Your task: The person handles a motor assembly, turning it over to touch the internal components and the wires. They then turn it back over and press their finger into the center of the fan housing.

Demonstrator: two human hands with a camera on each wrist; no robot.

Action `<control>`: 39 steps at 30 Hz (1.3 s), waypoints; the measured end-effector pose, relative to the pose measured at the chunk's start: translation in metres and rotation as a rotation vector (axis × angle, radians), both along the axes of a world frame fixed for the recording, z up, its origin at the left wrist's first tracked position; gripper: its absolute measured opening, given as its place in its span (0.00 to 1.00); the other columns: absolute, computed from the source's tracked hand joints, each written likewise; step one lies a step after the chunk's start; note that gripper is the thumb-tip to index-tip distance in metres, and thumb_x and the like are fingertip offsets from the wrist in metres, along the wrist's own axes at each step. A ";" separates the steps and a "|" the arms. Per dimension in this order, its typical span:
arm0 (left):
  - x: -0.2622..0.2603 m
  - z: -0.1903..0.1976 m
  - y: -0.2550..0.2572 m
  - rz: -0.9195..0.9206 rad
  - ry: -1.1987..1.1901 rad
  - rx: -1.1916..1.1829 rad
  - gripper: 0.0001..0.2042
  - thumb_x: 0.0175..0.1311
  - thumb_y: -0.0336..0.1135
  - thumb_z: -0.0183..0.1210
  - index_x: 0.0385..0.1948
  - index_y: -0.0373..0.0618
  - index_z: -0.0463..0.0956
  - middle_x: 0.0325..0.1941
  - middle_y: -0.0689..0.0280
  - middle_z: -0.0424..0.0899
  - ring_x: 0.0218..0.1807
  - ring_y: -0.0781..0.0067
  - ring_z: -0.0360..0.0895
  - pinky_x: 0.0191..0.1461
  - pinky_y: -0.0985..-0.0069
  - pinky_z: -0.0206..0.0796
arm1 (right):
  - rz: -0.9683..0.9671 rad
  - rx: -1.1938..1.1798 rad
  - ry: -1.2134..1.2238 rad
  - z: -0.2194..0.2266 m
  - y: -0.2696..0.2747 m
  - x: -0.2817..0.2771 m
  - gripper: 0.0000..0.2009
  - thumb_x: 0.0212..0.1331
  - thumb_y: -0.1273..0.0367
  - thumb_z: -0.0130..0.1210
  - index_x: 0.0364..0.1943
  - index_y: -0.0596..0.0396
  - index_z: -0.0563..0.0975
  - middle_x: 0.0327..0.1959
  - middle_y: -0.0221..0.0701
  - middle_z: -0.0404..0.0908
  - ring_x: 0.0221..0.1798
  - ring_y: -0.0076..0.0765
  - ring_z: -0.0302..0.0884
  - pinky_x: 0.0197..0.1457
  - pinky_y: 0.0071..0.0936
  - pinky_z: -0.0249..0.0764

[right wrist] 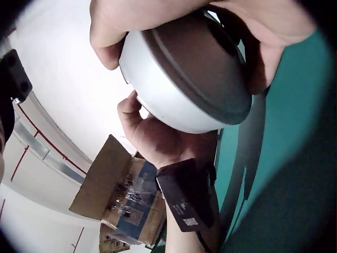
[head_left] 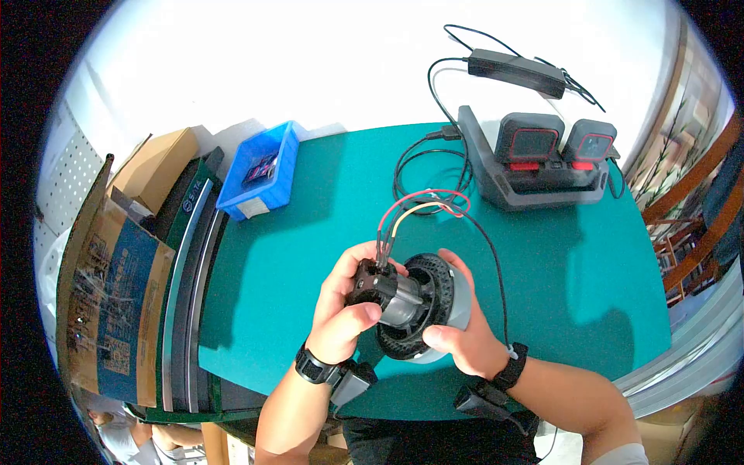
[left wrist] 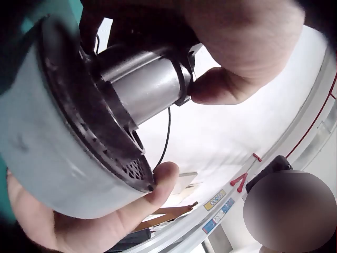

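One silver-and-black device point(head_left: 402, 305) with pale grey casing point(left wrist: 73, 166), left fingers point(head_left: 363, 316) and right fingers point(head_left: 445, 339) curled round it.

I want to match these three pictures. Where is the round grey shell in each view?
Head: the round grey shell is a little right of and below the centre.
Left wrist: it is large, on the left side, reaching the left edge.
Right wrist: it is in the upper middle.
Shared landmark: the right hand, which grips the shell in all three views.
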State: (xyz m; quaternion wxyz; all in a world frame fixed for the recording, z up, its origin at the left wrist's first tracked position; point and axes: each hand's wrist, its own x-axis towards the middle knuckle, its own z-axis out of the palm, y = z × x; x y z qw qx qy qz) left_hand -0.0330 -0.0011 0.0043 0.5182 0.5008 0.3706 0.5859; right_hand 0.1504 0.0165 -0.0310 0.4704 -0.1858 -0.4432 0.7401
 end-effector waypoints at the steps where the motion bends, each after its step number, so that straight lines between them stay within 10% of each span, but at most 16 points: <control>1: 0.000 0.000 0.000 0.001 -0.001 0.001 0.40 0.43 0.45 0.65 0.61 0.38 0.62 0.52 0.54 0.78 0.54 0.61 0.76 0.60 0.68 0.66 | 0.001 0.001 -0.001 0.001 0.000 0.000 0.54 0.44 0.72 0.67 0.73 0.50 0.40 0.65 0.37 0.62 0.68 0.38 0.62 0.70 0.38 0.58; 39: 0.004 -0.001 0.000 0.049 -0.005 0.021 0.36 0.49 0.52 0.55 0.59 0.38 0.65 0.49 0.54 0.78 0.51 0.62 0.76 0.58 0.70 0.65 | 0.054 0.003 -0.034 0.001 0.007 0.004 0.53 0.44 0.71 0.66 0.73 0.51 0.42 0.66 0.36 0.61 0.69 0.36 0.61 0.71 0.37 0.58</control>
